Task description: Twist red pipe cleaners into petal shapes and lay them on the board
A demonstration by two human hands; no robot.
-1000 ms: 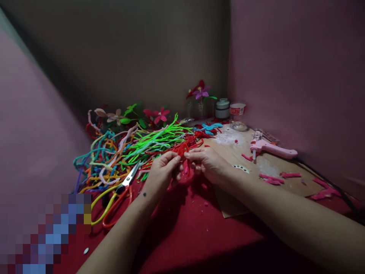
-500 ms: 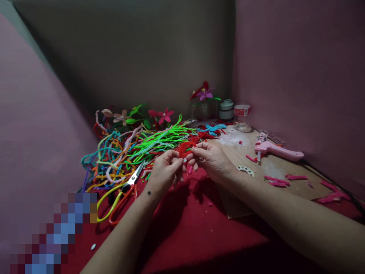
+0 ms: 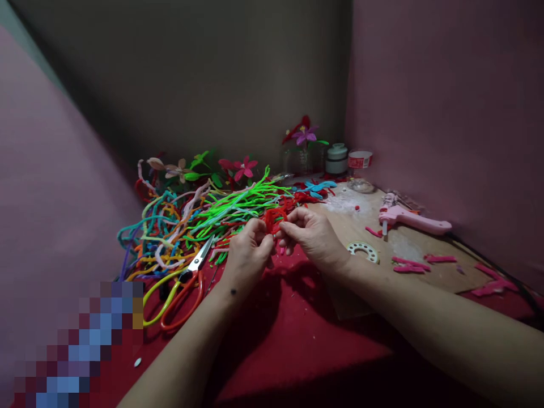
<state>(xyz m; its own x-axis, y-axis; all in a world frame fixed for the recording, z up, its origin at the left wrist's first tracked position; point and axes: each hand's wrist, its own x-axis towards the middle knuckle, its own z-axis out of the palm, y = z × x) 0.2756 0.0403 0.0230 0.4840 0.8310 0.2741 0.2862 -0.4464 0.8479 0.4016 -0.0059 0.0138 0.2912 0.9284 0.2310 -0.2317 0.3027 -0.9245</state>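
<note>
Between my two hands is a small red piece of looped pipe cleaner [image 3: 275, 217], held just above the red cloth. My left hand [image 3: 250, 249] pinches its left side with thumb and fingers. On the other side, my right hand [image 3: 312, 235] grips the right edge between thumb and forefinger. Part of the red piece is hidden by my fingertips. Right behind it spreads a bundle of bright green pipe cleaners [image 3: 238, 207]. Scissors [image 3: 197, 262] with one yellow and one red handle lie left of my left hand.
Tangled coloured pipe cleaners [image 3: 170, 226] cover the left. A pink glue gun [image 3: 419, 220] rests on a brown board [image 3: 442, 277] at right, near pink scraps [image 3: 410, 264] and a white ring with holes [image 3: 363, 249]. Behind stand pipe-cleaner flowers [image 3: 305, 134], a grey jar [image 3: 337, 158] and a cup [image 3: 360, 161].
Both hands still hold the red piece, which has turned and now looks more upright. My left wrist has shifted slightly right. The view has moved a little.
</note>
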